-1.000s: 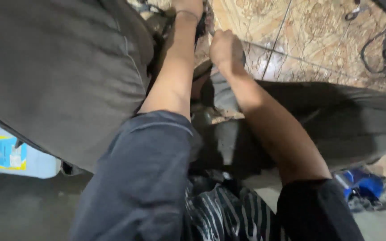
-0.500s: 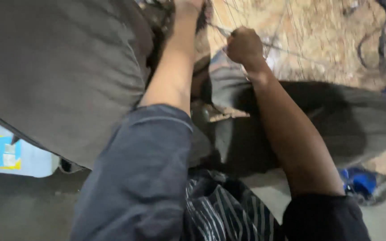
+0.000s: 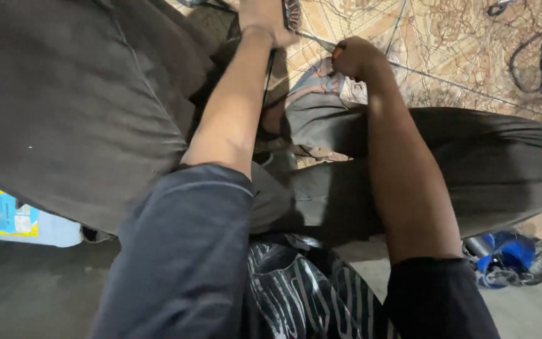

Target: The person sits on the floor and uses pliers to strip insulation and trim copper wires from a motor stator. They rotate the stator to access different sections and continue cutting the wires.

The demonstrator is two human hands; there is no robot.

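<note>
My left hand (image 3: 263,20) reaches forward at the top edge, between my knees, with its fingers closed around a dark object (image 3: 292,14) that is partly cut off by the frame. To its right, my right hand (image 3: 354,56) is a closed fist over the patterned floor tiles. A thin cord (image 3: 317,40) runs taut from the dark object to this fist. Both forearms are bare, with dark sleeves at the elbows. Below the hands lies a crumpled grey cloth (image 3: 312,94).
My legs in grey trousers fill the left (image 3: 64,113) and right (image 3: 490,163) of the view. A white plastic container with a blue and yellow label (image 3: 7,220) stands at lower left. A blue shoe (image 3: 509,257) sits at lower right. Dark cables (image 3: 541,56) lie at top right.
My right fist has moved to the right and away from the left hand, drawing the thin cord out. My left hand has stayed at the top edge.
</note>
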